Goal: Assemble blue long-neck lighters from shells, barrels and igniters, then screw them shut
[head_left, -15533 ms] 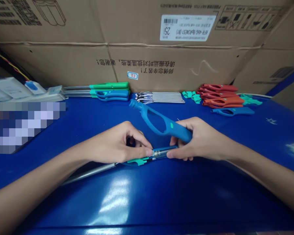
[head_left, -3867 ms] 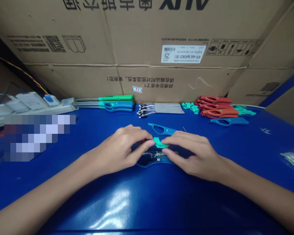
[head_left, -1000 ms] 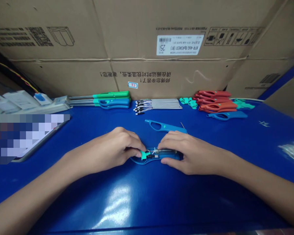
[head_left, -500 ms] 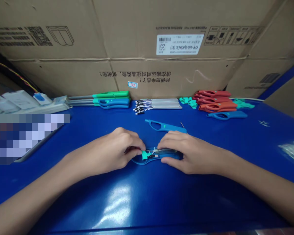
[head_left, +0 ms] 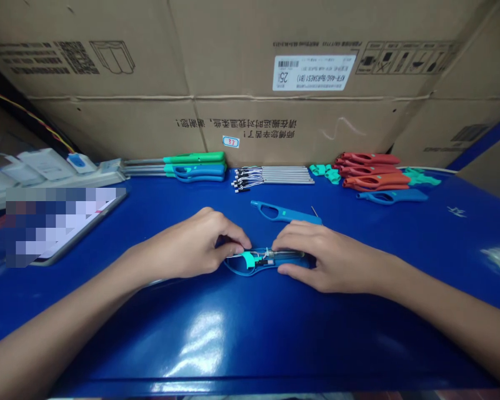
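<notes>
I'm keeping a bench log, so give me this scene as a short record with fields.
Left hand: fingertips beside a green piece; grip unclear
Right hand: spread over the right end of an open blue shell
In the shell: green piece, clear tube, black part
Just beyond: another blue shell half
Back row, left to right: green and blue handles with metal rods, wired metal tubes, loose green pieces, red and orange handles
Behind: cardboard
</notes>
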The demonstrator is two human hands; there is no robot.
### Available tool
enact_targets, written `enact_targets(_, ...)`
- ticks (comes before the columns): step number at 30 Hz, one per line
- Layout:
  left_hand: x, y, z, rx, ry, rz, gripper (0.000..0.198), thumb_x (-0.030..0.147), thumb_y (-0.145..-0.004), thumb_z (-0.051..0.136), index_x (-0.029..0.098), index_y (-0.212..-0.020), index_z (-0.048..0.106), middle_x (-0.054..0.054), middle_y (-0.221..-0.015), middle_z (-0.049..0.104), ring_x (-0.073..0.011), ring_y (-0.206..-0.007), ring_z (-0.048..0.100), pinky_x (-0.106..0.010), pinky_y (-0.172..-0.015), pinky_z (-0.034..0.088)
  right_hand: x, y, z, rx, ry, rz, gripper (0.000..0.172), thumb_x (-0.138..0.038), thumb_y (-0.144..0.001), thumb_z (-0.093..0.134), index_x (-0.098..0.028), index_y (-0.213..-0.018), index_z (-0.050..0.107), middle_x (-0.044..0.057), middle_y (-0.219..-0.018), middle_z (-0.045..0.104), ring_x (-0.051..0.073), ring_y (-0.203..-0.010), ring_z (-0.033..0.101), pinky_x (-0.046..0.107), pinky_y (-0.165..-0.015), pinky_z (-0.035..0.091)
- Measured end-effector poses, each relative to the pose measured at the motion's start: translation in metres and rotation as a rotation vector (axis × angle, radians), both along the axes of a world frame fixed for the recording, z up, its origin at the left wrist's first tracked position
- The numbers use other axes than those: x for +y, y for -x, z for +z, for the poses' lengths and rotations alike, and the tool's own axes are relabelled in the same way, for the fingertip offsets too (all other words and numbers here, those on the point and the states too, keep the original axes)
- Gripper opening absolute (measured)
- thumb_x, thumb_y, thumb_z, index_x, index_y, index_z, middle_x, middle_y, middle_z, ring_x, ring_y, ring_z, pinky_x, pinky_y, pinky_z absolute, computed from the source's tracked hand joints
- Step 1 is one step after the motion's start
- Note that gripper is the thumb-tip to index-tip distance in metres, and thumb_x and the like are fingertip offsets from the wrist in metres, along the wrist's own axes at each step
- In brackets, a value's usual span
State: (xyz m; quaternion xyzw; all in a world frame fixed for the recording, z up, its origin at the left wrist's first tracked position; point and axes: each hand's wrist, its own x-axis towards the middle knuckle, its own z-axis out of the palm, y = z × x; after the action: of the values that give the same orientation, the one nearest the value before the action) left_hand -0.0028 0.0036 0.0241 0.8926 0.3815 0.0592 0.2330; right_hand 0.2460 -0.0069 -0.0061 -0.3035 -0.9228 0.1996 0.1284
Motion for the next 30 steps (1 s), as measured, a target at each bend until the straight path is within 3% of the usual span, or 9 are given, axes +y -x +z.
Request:
enact_targets(3,0.0,0.001,0.001,-0.016,-0.016,-0.006,0.023,0.014,-0.086,0.057,0.024,-0.098,0.074,0.002,-0.093,0.076,-0.0135,-0.082,0.069,-0.019,-0.072,0.046,-0.002,0.0,0.0,0.009,-0.002,-0.013,0.02,-0.026,-0.087,0.061,-0.018,-0.106,0.063,0.006,-0.104,0.064,0.02,-0.1,0.057,0.035,-0.091,0.045)
enact_targets(10,0.002,0.003,-0.002,-0.047,0.017,-0.006,0.016,0.016,-0.086,0.059,0.022,-0.092,0.072,0.005,-0.085,0.074,-0.0095,-0.073,0.066,-0.018,-0.067,0.043,-0.009,0.023,-0.004,0.15,-0.08,-0.018,0.04,-0.034,-0.083,0.067,-0.016,-0.117,0.06,0.009,-0.108,0.064,0.022,-0.106,0.053,0.038,-0.096,0.042)
enact_targets(16,0.004,0.011,0.008,0.005,-0.008,0.007,0.015,0.029,-0.088,0.058,0.022,-0.093,0.07,0.003,-0.083,0.071,-0.0113,-0.072,0.062,-0.021,-0.065,0.042,-0.006,0.045,-0.012,0.244,-0.078,-0.063,0.021,-0.029,-0.086,0.063,-0.016,-0.101,0.066,0.007,-0.097,0.068,0.02,-0.095,0.059,0.037,-0.089,0.046)
enact_targets(20,0.001,0.018,0.015,0.172,-0.031,0.035,0.025,0.039,-0.076,0.071,0.022,-0.095,0.068,0.001,-0.087,0.069,-0.0163,-0.08,0.061,-0.024,-0.067,0.043,-0.007,0.05,-0.016,0.323,-0.022,-0.189,0.011,-0.021,-0.086,0.06,-0.017,-0.091,0.068,0.005,-0.089,0.069,0.017,-0.085,0.062,0.034,-0.081,0.048)
enact_targets(24,-0.001,0.02,0.014,0.296,-0.031,0.055,0.016,0.027,-0.072,0.071,0.024,-0.087,0.068,0.001,-0.077,0.066,-0.018,-0.078,0.059,-0.023,-0.059,0.039,-0.007,0.051,-0.017,0.352,0.003,-0.186,0.01,-0.016,-0.085,0.058,-0.019,-0.084,0.067,0.003,-0.086,0.069,0.016,-0.082,0.062,0.033,-0.08,0.047)
enact_targets(30,-0.001,0.02,0.015,0.278,-0.088,0.021,0.01,0.018,-0.074,0.063,0.024,-0.079,0.07,0.002,-0.07,0.067,-0.0166,-0.071,0.057,-0.023,-0.057,0.037,-0.007,0.049,-0.019,0.331,0.006,-0.156,0.01,-0.018,-0.089,0.055,-0.02,-0.084,0.063,0.003,-0.087,0.067,0.016,-0.082,0.059,0.035,-0.082,0.043)
